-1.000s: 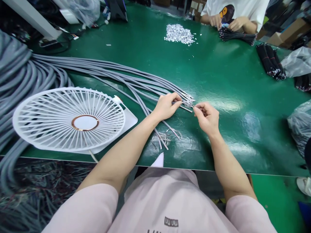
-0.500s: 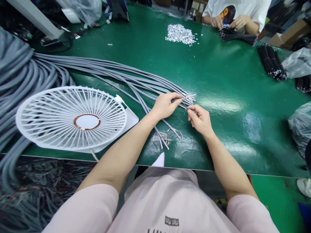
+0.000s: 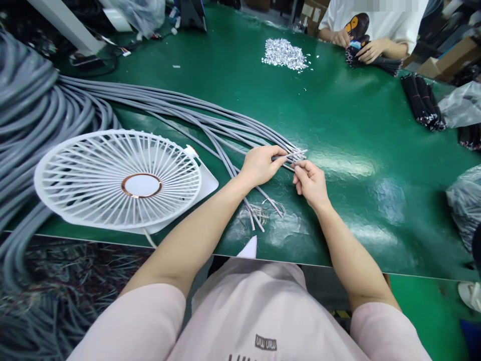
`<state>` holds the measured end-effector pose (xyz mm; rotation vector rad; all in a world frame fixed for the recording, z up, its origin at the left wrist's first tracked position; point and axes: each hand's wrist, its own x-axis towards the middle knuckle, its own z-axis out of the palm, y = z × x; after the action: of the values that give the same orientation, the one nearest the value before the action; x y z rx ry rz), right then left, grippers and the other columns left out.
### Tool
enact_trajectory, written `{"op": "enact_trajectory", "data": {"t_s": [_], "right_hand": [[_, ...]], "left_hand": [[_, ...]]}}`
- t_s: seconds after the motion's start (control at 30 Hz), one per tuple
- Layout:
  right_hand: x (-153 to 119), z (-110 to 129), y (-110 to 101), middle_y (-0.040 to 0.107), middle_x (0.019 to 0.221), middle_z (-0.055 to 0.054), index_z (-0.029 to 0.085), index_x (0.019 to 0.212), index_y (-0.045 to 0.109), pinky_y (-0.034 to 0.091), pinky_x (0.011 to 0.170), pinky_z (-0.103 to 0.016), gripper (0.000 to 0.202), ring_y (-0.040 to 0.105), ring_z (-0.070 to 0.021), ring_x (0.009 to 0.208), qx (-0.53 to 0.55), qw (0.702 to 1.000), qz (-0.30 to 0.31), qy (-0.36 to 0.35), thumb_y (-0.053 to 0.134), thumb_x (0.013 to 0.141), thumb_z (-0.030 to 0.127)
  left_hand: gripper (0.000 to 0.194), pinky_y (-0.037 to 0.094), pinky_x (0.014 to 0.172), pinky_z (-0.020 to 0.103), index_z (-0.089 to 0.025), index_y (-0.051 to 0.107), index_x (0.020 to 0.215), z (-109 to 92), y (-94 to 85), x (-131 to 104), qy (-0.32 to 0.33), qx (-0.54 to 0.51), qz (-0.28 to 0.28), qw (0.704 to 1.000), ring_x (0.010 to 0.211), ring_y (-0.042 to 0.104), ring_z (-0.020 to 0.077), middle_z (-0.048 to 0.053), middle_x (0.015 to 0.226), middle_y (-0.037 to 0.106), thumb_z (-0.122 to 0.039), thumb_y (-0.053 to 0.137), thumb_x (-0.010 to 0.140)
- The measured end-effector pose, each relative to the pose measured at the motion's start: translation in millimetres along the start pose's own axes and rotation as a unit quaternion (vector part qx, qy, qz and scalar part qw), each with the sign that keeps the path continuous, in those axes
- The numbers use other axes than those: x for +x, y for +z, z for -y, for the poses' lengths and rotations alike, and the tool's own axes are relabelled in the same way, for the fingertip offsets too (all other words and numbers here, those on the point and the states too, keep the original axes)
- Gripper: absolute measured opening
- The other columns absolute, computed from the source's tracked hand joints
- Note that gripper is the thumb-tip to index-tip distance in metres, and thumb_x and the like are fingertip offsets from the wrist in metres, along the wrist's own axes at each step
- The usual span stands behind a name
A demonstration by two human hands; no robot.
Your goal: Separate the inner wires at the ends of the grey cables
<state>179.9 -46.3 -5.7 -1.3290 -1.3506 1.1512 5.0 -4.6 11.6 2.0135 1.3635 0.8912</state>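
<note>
A bundle of grey cables [image 3: 195, 107] runs across the table from the left, and its pale stripped ends [image 3: 299, 153] lie by my fingers. My left hand [image 3: 262, 163] pinches one cable close to its end. Just right of it, my right hand [image 3: 310, 181] has thumb and forefinger closed at the tip of that cable; whatever fine strands they hold are too small to make out. Nearer me, a few separate cable ends [image 3: 259, 218] rest on the table with loose frayed strands around them.
A white fan [image 3: 120, 180] lies at the left, before a large coil of grey cable [image 3: 30, 115]. Silvery scraps [image 3: 285, 54] are heaped at the back. Across the table a person's hands [image 3: 370, 50] handle black wires. Black wire bundles [image 3: 423, 103] and plastic bags [image 3: 466, 195] sit at right.
The whole view has shifted slightly. Both hands stay at the cable ends, with my right fingers a little closer to the bundle. The other person's hand has moved on the black wires.
</note>
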Motion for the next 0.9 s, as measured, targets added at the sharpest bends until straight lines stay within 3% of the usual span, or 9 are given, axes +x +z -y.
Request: {"op": "enact_trajectory", "data": {"t_s": [0.23,0.53,0.9], "right_hand": [[0.5,-1.1,-0.6,0.056,0.054,0.008,0.018,0.095,0.063,0.027,0.031,-0.017,0.021,0.041,-0.0042,0.030,0.010,1.000,0.019,0.013,0.057,0.089,0.037],[-0.1,1.7,3.4,0.056,0.053,0.009,0.017,0.094,0.064,0.025,0.031,-0.017,0.023,0.040,-0.0034,0.030,0.047,0.998,0.000,0.031,0.060,0.086,0.039],[5.9,1.3,8.2,0.055,0.052,0.010,0.018,0.089,0.062,0.022,0.030,-0.017,0.033,0.036,-0.0025,0.029,0.117,0.992,-0.001,0.058,0.070,0.078,0.047]], "left_hand": [[0.023,0.050,0.079,0.029,-0.020,0.077,0.101,0.0,2.0,-0.6,-0.009,-0.004,-0.017,1.000,0.091,0.072,0.0208,0.004,0.101,0.080,-0.030,0.060,0.089],[0.022,0.051,0.080,0.030,-0.021,0.077,0.100,0.9,2.7,-1.0,-0.011,-0.002,-0.013,1.000,0.091,0.072,0.0208,0.003,0.100,0.079,-0.030,0.061,0.088],[0.022,0.048,0.080,0.032,-0.023,0.076,0.098,4.3,7.2,-1.8,0.037,0.056,-0.001,0.998,0.088,0.067,0.0207,0.003,0.095,0.078,-0.030,0.058,0.089]]}}
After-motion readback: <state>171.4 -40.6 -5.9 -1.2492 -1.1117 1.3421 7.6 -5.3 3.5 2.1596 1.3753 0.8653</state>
